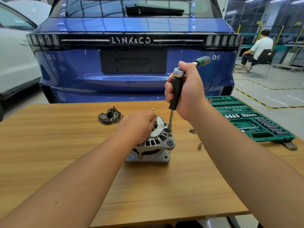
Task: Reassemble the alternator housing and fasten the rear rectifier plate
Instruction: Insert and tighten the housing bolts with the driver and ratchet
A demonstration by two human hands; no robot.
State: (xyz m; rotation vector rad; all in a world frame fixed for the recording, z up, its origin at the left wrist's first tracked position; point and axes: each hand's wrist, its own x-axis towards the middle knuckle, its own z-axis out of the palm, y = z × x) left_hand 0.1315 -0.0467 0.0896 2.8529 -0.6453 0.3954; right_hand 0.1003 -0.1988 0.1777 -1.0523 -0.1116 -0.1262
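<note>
Alternator (pixel 154 142) stands on end mid-bench (pixel 65 129), rear face up so the bolts can be reached. My left hand (pixel 139 124) rests on top, fingers curled over the far edge, steadying it. Right hand (pixel 187 92) grips the ratchet extension (pixel 176 94) upright, socket seated at the housing rim. Rectifier plate (pixel 110 116) waits well apart behind; spare screws (pixel 192 131) lie near.

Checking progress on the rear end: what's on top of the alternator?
The left hand rests on the alternator, beside a curved metal plate; the driver shaft stands at its edge. Beneath the hand is hidden.
</note>
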